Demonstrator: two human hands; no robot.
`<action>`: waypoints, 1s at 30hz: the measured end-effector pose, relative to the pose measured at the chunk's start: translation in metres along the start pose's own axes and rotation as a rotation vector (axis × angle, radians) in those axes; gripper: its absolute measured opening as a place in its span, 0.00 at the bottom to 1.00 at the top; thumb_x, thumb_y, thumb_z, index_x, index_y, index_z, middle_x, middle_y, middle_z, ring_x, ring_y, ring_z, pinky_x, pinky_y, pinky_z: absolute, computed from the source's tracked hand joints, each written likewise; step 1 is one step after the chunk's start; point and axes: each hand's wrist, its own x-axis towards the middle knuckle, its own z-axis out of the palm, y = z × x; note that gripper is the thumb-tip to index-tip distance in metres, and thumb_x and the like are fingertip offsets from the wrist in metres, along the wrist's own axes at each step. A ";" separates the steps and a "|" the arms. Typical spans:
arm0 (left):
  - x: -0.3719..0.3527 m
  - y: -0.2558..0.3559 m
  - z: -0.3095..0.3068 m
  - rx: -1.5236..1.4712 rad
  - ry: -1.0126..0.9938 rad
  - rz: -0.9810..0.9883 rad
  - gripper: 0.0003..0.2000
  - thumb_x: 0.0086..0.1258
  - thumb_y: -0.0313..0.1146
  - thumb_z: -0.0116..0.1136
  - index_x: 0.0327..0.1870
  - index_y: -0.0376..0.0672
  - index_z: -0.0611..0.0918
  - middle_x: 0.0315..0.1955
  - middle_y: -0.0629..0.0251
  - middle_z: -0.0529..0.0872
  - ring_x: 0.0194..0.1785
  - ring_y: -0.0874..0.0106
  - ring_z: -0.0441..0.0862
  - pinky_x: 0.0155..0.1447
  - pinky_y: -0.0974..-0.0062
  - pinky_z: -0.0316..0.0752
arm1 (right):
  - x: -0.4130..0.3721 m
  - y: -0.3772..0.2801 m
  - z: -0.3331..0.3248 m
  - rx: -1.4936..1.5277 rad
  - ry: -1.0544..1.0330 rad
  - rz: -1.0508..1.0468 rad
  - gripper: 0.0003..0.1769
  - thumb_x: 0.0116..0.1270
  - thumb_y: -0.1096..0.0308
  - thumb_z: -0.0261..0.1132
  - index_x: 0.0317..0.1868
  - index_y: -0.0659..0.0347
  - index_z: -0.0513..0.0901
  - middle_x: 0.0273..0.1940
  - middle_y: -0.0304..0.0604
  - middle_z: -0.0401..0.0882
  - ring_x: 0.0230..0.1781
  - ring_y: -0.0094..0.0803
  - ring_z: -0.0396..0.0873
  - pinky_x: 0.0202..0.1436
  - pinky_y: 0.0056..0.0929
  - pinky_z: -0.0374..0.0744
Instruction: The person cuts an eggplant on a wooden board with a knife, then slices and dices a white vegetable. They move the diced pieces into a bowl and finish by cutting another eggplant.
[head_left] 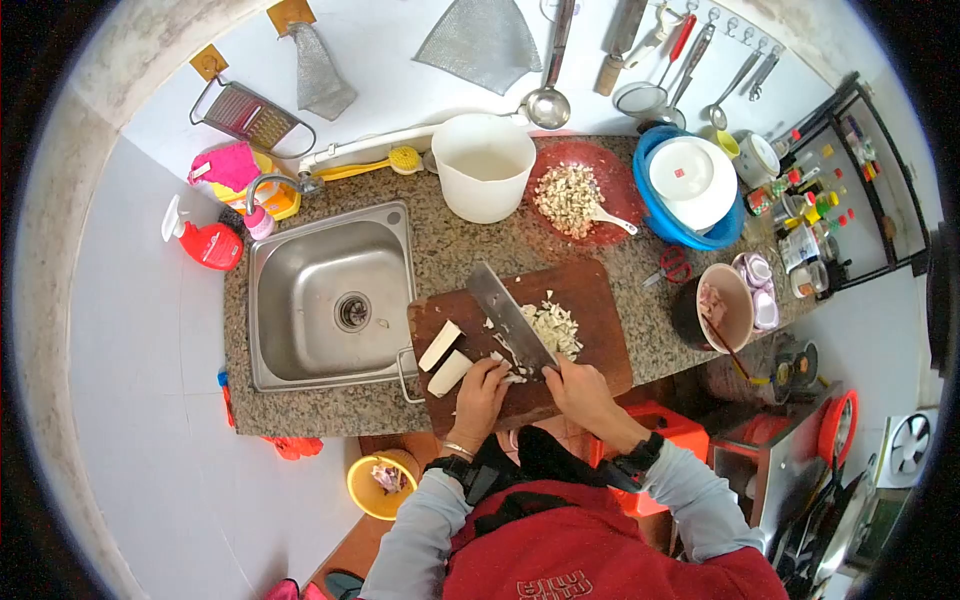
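Note:
My right hand (pixel 580 393) is closed round the handle of a cleaver (pixel 510 318), whose broad blade slants up and left over the brown cutting board (pixel 601 320). My left hand (pixel 482 396) has its fingers curled onto a white mushroom slice (pixel 513 378) beside the blade; part of the slice is hidden. Two thick white pieces, which look like king oyster mushroom (pixel 452 372), lie left of the cleaver. On the blade's right side is a heap of diced mushroom (pixel 553 330).
A steel sink (pixel 285 300) adjoins the board on the left. Behind stand a white tub (pixel 484 165) and a red plate (pixel 612 165) of diced food with a spoon. Scissors (pixel 672 266), a blue basin (pixel 640 200) and a bowl of meat (pixel 735 300) are at right. Below sits a yellow bin (pixel 363 490).

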 end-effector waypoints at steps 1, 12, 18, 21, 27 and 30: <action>-0.001 0.001 -0.002 -0.016 -0.020 -0.029 0.18 0.55 0.22 0.65 0.48 0.40 0.79 0.46 0.56 0.78 0.52 0.55 0.77 0.55 0.62 0.75 | -0.004 0.002 -0.004 0.002 0.002 0.000 0.15 0.70 0.59 0.55 0.43 0.65 0.75 0.24 0.62 0.79 0.25 0.61 0.79 0.30 0.57 0.76; -0.002 -0.003 0.007 -0.016 0.058 -0.045 0.13 0.57 0.23 0.65 0.44 0.39 0.80 0.44 0.57 0.80 0.49 0.56 0.78 0.53 0.62 0.75 | -0.040 -0.003 -0.012 -0.094 -0.068 -0.088 0.09 0.71 0.63 0.55 0.41 0.61 0.73 0.24 0.54 0.81 0.24 0.55 0.80 0.27 0.52 0.78; 0.001 -0.001 0.006 -0.002 0.097 -0.030 0.10 0.57 0.23 0.66 0.40 0.39 0.81 0.40 0.58 0.82 0.45 0.57 0.80 0.49 0.64 0.77 | -0.040 -0.001 0.000 -0.091 -0.071 -0.057 0.10 0.70 0.63 0.55 0.41 0.62 0.72 0.24 0.55 0.80 0.24 0.56 0.80 0.26 0.53 0.77; 0.000 -0.001 0.007 -0.003 0.097 -0.024 0.09 0.57 0.23 0.65 0.39 0.38 0.81 0.40 0.58 0.82 0.45 0.57 0.80 0.49 0.64 0.77 | -0.044 0.001 -0.001 -0.103 -0.124 -0.028 0.10 0.71 0.63 0.54 0.41 0.63 0.72 0.22 0.58 0.79 0.24 0.58 0.80 0.26 0.54 0.77; 0.001 -0.002 0.005 -0.001 0.058 -0.017 0.11 0.56 0.22 0.66 0.40 0.39 0.80 0.41 0.57 0.81 0.47 0.57 0.80 0.48 0.65 0.78 | -0.039 0.003 0.005 -0.125 -0.187 -0.029 0.12 0.71 0.63 0.53 0.41 0.64 0.71 0.21 0.59 0.79 0.24 0.60 0.80 0.28 0.56 0.77; 0.002 -0.002 0.006 -0.010 0.041 -0.023 0.10 0.57 0.22 0.65 0.40 0.38 0.80 0.41 0.57 0.81 0.47 0.56 0.80 0.49 0.64 0.78 | -0.023 -0.007 0.012 -0.088 -0.142 -0.006 0.13 0.72 0.62 0.52 0.41 0.65 0.71 0.22 0.59 0.79 0.25 0.60 0.80 0.29 0.56 0.77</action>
